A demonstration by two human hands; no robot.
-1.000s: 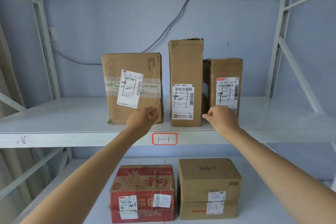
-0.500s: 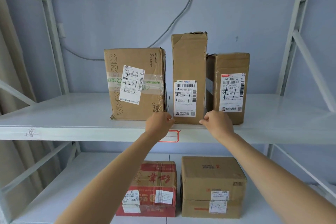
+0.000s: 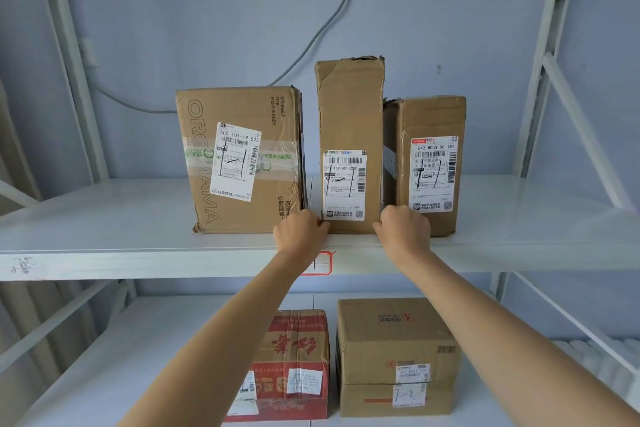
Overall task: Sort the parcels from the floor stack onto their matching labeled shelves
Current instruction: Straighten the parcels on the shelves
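Observation:
A tall narrow cardboard parcel (image 3: 349,107) stands upright on the upper shelf (image 3: 104,218), whose front edge carries a red-framed label (image 3: 323,263). My left hand (image 3: 300,229) grips the parcel's lower left corner with curled fingers. At the lower right corner my right hand (image 3: 403,227) grips it the same way. A wide parcel printed ORGMAMA (image 3: 239,159) stands just left of it, and a shorter parcel (image 3: 429,163) touches its right side. All three shipping labels face me.
On the lower shelf (image 3: 104,357) sit a red-printed carton (image 3: 294,333) and a plain brown box (image 3: 394,333) marked 1-2. White uprights and diagonal braces (image 3: 581,135) frame the rack. A grey cable (image 3: 322,31) runs down the back wall.
Both hands have closed in from the neighbouring boxes onto the tall parcel's bottom corners. The view has shifted closer to the shelf.

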